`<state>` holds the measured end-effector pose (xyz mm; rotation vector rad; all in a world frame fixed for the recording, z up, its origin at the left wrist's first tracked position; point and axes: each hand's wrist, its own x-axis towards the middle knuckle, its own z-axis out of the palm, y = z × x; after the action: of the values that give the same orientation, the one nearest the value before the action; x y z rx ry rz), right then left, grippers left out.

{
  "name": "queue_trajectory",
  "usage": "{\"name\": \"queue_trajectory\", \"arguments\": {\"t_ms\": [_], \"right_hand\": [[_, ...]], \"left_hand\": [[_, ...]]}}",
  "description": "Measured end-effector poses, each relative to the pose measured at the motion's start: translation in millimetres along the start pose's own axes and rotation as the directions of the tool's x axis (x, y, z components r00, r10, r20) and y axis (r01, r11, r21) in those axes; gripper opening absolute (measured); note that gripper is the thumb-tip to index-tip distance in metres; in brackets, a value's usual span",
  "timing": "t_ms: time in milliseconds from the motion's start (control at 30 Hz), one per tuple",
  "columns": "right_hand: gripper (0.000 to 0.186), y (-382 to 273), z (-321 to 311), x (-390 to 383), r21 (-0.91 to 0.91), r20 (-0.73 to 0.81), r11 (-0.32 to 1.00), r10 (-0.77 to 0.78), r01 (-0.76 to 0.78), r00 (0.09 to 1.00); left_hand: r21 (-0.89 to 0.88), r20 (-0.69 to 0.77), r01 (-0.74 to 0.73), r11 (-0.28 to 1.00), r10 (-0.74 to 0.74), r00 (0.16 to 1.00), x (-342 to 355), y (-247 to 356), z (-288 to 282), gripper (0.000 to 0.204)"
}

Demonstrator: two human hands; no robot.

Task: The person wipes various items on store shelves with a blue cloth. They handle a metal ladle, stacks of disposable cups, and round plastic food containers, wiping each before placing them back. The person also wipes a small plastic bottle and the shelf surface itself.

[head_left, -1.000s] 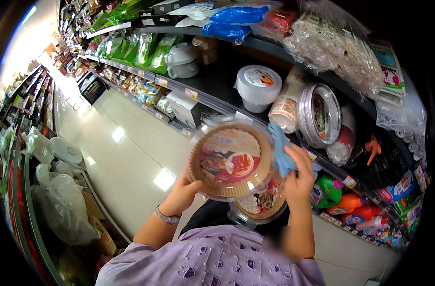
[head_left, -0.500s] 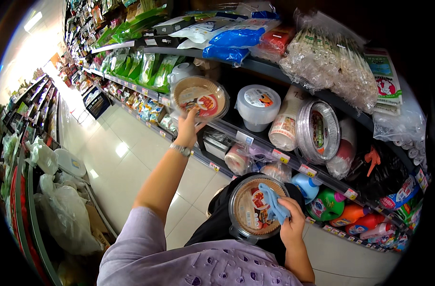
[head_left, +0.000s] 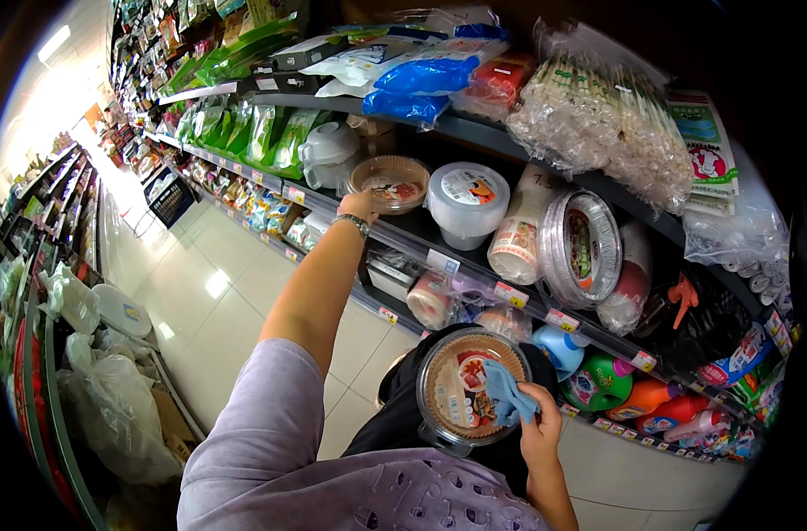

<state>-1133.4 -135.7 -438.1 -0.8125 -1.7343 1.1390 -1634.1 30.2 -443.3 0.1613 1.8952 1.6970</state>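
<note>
Reaching with the left grip point(head_left: 357, 205) to the near rim of a round clear pack point(head_left: 388, 181) with brown paper inside, lying nearly level at the front of the middle shelf point(head_left: 479, 276). Touching that rim; impossible to tell whether clenched on it or released, with the fingers partly hidden. Hemmed in on the left by a pale lidded cup point(head_left: 328, 157), on the right by a stack of lidded tubs point(head_left: 468, 202), and behind by brown containers point(head_left: 378, 134). Farther right, a sleeve of paper cups point(head_left: 516, 248) and foil trays point(head_left: 558, 279) tipped on edge. Overhead, blue-and-white bags point(head_left: 426, 75) and a bulging clear bag of thin sticks point(head_left: 603, 133). Lower down, a green bottle point(head_left: 598, 380) among others.

Grasping a blue cloth point(head_left: 510, 394) in the right grip point(head_left: 541, 418), draped over the right part of a second round pack point(head_left: 450, 389) on the lap.

Compared with half a second ago: no longer holding the first pack tilted up in front of the cup, but down at shelf level, just beside the tubs. Holding the cloth over the lap pack, as before.
</note>
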Motion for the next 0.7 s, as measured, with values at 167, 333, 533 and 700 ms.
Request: {"name": "queue_trajectory", "arguments": {"t_ms": [167, 333, 533, 700], "right_hand": [[0.026, -2.1, 1.6, 6.4, 0.004, -0.033, 1.000, -0.011, 0.011, 0.999], [0.026, -1.6, -4.6, 8.5, 0.003, 0.003, 1.000, 0.006, -0.006, 1.000], [0.033, 12.8, -38.4, 2.4, -0.005, -0.267, 0.996, 0.080, -0.084, 0.960], [0.032, 28.8, -61.3, 0.8, 0.121, -0.357, 0.981, 0.187, -0.153, 0.915]], "left_hand": [[0.267, -0.038, -0.009, 0.964, 0.019, 0.999, -10.4, -5.2, 0.6, 0.044], [0.238, -0.219, -0.066, 0.969, 0.120, 0.968, 81.7, -38.0, -49.8, 0.049], [0.192, 0.424, -0.531, 0.826, 0.418, 0.804, -94.4, -83.2, -38.7, 0.021], [0.371, 0.802, -0.493, 0.787, -0.005, 0.597, -221.7, -119.0, -74.7, 0.026]]}}
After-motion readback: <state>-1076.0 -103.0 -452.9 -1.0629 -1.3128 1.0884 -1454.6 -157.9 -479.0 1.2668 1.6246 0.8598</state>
